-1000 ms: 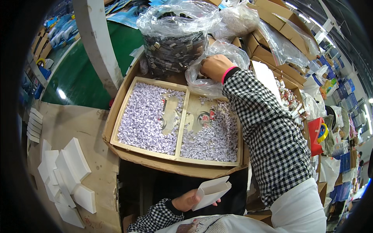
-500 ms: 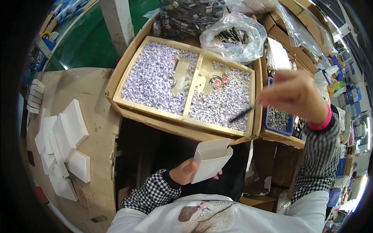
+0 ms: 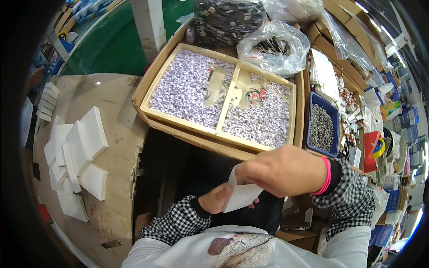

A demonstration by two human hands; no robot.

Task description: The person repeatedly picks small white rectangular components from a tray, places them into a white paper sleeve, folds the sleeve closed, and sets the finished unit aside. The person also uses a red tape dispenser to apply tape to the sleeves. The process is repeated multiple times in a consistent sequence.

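Note:
My left hand (image 3: 214,199) grips a small white cardboard box (image 3: 242,197) in front of my body, tilted with its top flap raised. Over the mouth of that box is my right hand (image 3: 283,170), its fingers bent and pressed together at or inside the opening. What those fingers hold, if anything, is hidden behind the hand and the box. Just beyond lies a shallow wooden tray (image 3: 225,99) split by a divider, with many tiny pale plastic pieces (image 3: 185,91) in both halves.
White boxes (image 3: 91,134) lie piled on the cardboard-covered table (image 3: 118,156) at left. Right of the tray stand a blue bin (image 3: 308,129) of small metal parts and a stack of white cards (image 3: 324,73). Clear bags (image 3: 292,56) of dark parts sit behind the tray.
My right hand has come down and left from above the blue bin to the box mouth. The thin dark strip it held is out of sight. My left hand stays on the box.

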